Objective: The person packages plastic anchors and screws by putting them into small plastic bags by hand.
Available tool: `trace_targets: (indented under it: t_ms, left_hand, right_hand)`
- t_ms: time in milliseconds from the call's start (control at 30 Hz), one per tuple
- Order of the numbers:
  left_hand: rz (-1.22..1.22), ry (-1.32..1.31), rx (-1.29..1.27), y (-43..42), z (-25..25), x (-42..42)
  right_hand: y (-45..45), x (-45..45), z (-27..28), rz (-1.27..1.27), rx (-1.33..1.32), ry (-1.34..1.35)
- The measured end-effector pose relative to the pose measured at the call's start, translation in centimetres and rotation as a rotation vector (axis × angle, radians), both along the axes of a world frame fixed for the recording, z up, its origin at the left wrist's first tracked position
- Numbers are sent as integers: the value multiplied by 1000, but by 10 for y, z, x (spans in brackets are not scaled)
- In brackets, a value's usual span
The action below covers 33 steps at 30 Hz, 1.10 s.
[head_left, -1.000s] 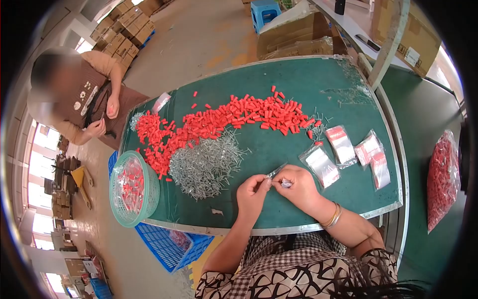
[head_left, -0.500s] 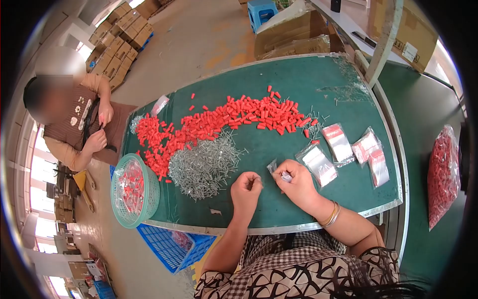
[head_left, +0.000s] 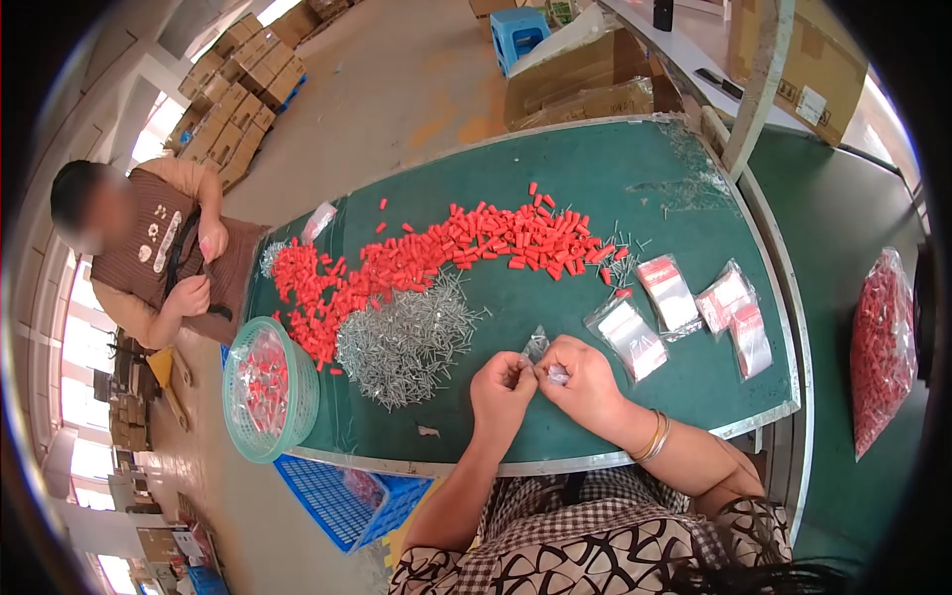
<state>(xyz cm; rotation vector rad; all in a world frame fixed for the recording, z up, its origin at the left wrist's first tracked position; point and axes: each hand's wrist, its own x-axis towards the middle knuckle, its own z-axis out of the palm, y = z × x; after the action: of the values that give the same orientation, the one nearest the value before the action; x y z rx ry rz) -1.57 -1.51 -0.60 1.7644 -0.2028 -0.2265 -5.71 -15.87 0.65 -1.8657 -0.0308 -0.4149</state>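
Observation:
My right hand [head_left: 585, 389] is closed around a small clear plastic bag [head_left: 536, 343], part of which sticks out above the fingers. Right beside it, my left hand [head_left: 502, 399] is pinched, its fingertips at the bag; whatever they grip is hidden. A heap of silvery screws [head_left: 405, 349] lies just left of my hands. Behind it stretches a long band of red plastic wall plugs [head_left: 446, 248]. Several packs of small clear bags with red print [head_left: 629, 339] lie to the right of my right hand.
A pale green basket [head_left: 305, 392] holding filled bags stands at the table's left edge. Below is a blue crate [head_left: 327, 504]. A co-worker [head_left: 149, 238] sits at the far left. On the right hangs or leans a large bag of red plugs [head_left: 883, 357].
My left hand has moved right and up to meet my right hand at the small bag. My right hand has shifted slightly left and keeps hold of the bag.

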Motion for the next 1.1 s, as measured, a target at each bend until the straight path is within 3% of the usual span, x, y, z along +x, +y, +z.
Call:
trace_targets:
  t_ms: [300,533,633,700,733,800,900,1100]
  left_hand:
    - [22,-27,-18,-21,11,7]
    - [-11,-217,188,-10,10,5]
    - [-36,-249,181,-11,4,8]
    - [-60,-117,188,-13,11,10]
    - [-72,-25,58,-12,10,11]
    - [-89,162,-198,-9,3,15]
    - [-117,232,-282,-4,-1,18]
    - [-50,65,-107,-7,-1,17]
  right_hand:
    - [-4,4,-7,-112,-13,-19]
    - [-6,3,-5,-44,-89,4]
    - [-10,4,4,97,518,437]
    - [-11,7,-4,125,663,373]
    - [-12,9,-6,141,733,337]
    - [-12,7,2,56,602,365]
    - [-10,7,-3,-17,338,267]
    - [-9,7,-5,-28,149,146]
